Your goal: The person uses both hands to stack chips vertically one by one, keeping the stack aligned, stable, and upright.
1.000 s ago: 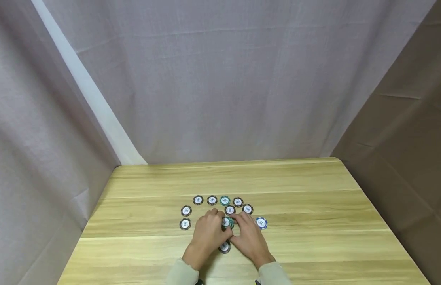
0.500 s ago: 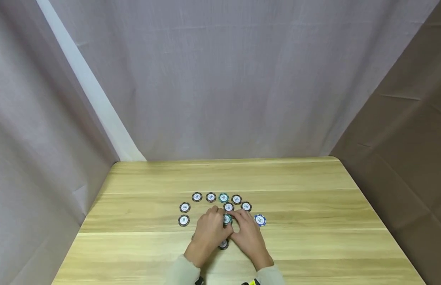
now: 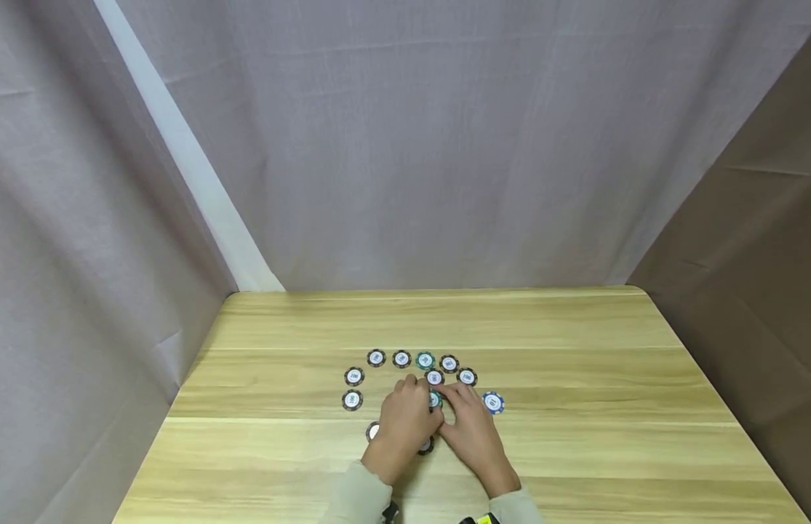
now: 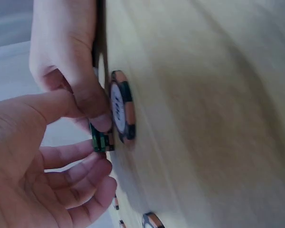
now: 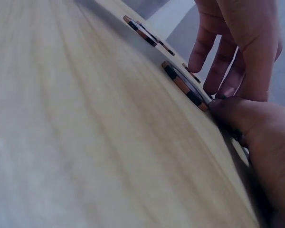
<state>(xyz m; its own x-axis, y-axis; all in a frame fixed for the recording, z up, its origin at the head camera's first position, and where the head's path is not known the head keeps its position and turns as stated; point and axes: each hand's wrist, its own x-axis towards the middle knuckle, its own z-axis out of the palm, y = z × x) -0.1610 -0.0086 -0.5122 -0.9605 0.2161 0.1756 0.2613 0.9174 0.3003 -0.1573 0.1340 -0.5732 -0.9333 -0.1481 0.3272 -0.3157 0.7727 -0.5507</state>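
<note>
Lower centre of frame: we have the left hand [image 3: 403, 422] and right hand [image 3: 473, 431] meeting, both pinching a green chip [image 3: 435, 399] between them over the tabletop [image 3: 595, 437]. We see a black chip [image 3: 434, 378] just above it, a blue chip [image 3: 493, 402] right of the hands, and a part-hidden dark chip [image 3: 426, 447] below.

From the head view I can read 100 on the left black chip [image 3: 354, 376] and on the right black chip [image 3: 467, 376], and 10 on the blue chip [image 3: 493, 402]. The figures on the rear green chip [image 3: 425, 360] and front green chip [image 3: 434, 399] are too small for me. My left wrist view blurs those on the near black chip [image 4: 118, 107].
</note>
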